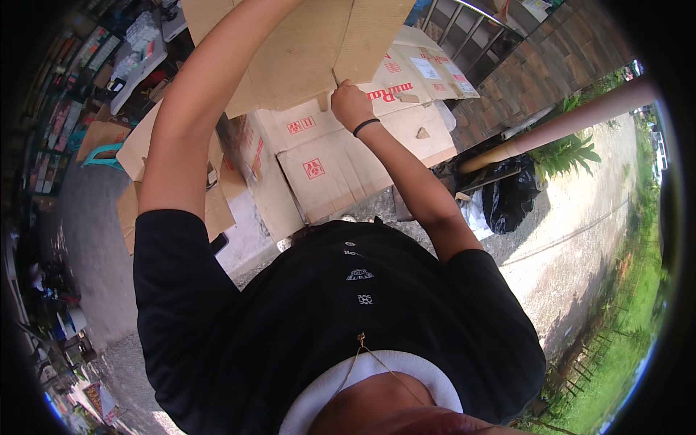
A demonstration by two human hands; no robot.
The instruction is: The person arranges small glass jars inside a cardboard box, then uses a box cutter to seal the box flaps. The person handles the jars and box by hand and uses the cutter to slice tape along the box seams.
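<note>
A brown cardboard sheet (301, 61) stands raised in front of me, with a dark line running down it from the top edge. My right hand (352, 105), a black band at its wrist, is closed in a fist at the sheet's lower edge, where that line ends. A thin dark tip shows above the fist, too small to name. My left arm (190, 109) reaches up across the sheet's left side; its hand lies beyond the top of the picture. Under the sheet lies a flattened carton (330, 170) with red print, and small cardboard scraps (423, 133) rest on it.
More cut cardboard (138, 145) leans at the left near a teal plastic stool (104, 155). Crowded shelves (54, 123) line the far left. To the right are a slanting pole (558, 123), a black plastic bag (511, 199) and a metal railing (471, 32).
</note>
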